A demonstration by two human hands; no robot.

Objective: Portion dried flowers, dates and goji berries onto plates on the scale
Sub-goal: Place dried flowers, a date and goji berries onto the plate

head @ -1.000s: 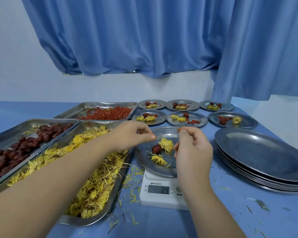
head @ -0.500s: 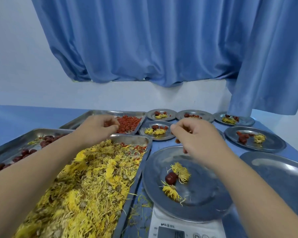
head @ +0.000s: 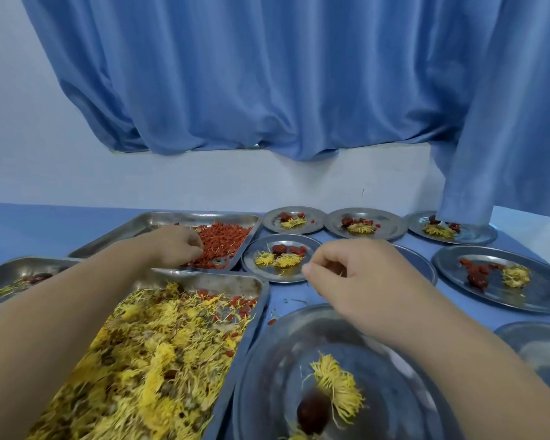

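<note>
left hand (head: 178, 246): fingers curled down into the goji berries (head: 226, 239) in the far goji tray (head: 154, 221); can't tell if any are pinched.
right hand (head: 359, 281): loosely curled, hovering over the far rim of the near plate (head: 267, 376); can't tell if it holds anything.
plate: one date (head: 311, 412) touching a dried flower (head: 338, 381), no goji. Scale underneath is hidden.
risk 1: berries drop on the carry over the flower tray (head: 204, 275), where strays already lie.
risk 2: the right forearm crosses the plate, so a bump skews the weight.
risk 3: the readout is out of view, so overshoot goes unseen.
delta vs 0.5 s ago: left hand was at the tray's near edge, now in the pile; scale body is gone from frame.
</note>
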